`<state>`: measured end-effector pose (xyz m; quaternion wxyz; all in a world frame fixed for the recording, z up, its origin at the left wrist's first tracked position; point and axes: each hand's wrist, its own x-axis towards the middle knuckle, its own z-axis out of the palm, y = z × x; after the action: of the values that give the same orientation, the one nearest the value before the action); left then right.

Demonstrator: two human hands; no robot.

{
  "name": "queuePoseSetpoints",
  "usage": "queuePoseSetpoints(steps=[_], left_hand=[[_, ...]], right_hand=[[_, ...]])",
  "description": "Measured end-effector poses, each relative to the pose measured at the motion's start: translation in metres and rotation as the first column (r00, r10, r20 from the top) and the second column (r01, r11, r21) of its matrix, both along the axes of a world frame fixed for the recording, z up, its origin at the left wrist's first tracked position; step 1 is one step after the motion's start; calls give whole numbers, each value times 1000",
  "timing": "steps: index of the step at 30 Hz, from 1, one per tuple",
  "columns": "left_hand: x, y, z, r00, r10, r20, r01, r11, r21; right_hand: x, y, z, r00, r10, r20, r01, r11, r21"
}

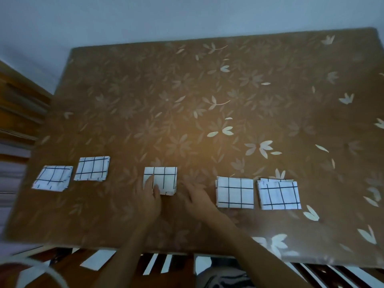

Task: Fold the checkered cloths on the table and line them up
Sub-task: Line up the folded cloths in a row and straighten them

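Observation:
Several folded white cloths with dark check lines lie in a rough row near the front of the brown floral table [207,100]. Two sit at the left [53,178] [92,168], one in the middle [164,179], two at the right [235,192] [279,194]. My left hand [148,199] rests on the middle cloth's near left part, fingers laid over it. My right hand [197,196] lies flat on the table just right of that cloth, between it and the right pair, touching no cloth that I can see.
The far half of the table is bare patterned cover. A pale wall runs behind it. Wooden furniture [18,113] stands off the left edge. Dark chair slats [158,265] and a white curved rim [41,271] show below the front edge.

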<state>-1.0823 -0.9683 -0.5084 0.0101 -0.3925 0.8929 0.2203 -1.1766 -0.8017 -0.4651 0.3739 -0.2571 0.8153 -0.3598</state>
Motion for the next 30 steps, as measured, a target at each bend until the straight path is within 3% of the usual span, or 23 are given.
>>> queuePoseSetpoints(steps=[2,5,9,11,15,17,19,21,24,27,30], left_hand=[[5,-13,-1,999,13,-46,-8,994,111],[8,-27,-3,996,-65,-53,70,992,104],[3,-41,-8,951,-309,-35,310,935,173],[-2,-39,-8,893,-441,-92,449,888,97],[-12,-33,-10,807,-558,-194,574,818,36],[-12,-33,-10,832,-536,-142,548,834,61],[-7,-32,-6,881,-466,-85,471,881,40],[6,-32,1,947,-312,-75,313,950,7],[20,-17,8,996,-81,30,75,980,185],[39,-3,6,988,-157,-1,148,932,329],[33,6,6,960,-277,-47,277,910,310]], right_hand=[[5,-16,-4,998,-69,3,69,998,1],[7,-33,-8,987,-148,-56,150,988,46],[-8,-51,-19,948,24,-317,42,979,201],[-15,-59,-23,922,63,-383,38,967,250],[-7,-55,-28,959,2,-283,115,912,395],[4,-49,-31,964,-69,-256,174,893,414],[15,-44,-31,951,-284,-123,310,890,335],[22,-40,-33,862,-506,34,474,829,297],[33,-35,-36,797,-603,39,564,765,311],[43,-35,-31,860,-490,-145,509,798,323],[36,-36,-30,871,-136,-473,298,910,289]])
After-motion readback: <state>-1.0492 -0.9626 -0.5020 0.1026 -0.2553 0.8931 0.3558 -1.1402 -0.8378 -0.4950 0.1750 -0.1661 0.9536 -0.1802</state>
